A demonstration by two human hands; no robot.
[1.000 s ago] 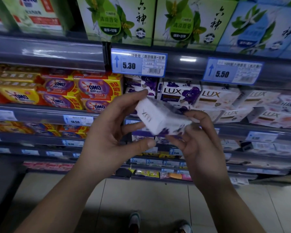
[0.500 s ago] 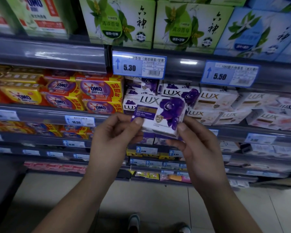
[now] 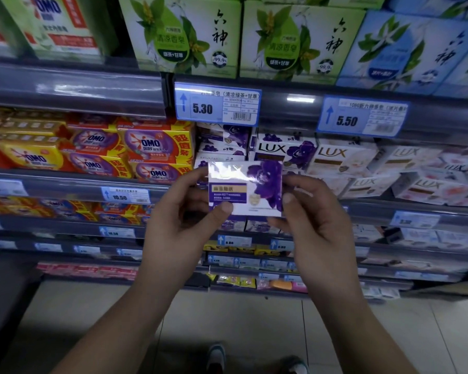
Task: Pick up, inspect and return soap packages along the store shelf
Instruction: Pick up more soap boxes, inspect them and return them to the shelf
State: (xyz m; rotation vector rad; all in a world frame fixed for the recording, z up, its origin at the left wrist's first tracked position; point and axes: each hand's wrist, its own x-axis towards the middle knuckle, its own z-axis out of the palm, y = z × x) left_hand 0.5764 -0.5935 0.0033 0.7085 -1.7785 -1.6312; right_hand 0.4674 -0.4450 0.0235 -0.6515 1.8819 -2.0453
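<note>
Left hand point(image 3: 184, 226) and right hand point(image 3: 319, 230) pinch a glossy rectangular purple Lux soap box point(image 3: 254, 194). Behind, a shelf point(image 3: 370, 209) holds Lux boxes point(image 3: 341, 157).

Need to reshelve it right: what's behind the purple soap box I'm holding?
More purple LUX boxes stacked on the shelf. The held box hides the stack's lower front; any gap there is unseen.

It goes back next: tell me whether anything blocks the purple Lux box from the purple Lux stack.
Nothing visible blocks it. The left hand and right hand pinch the purple Lux box in front of the purple Lux stack. The box hides the spot behind it, so free room there is unconfirmed.
</note>
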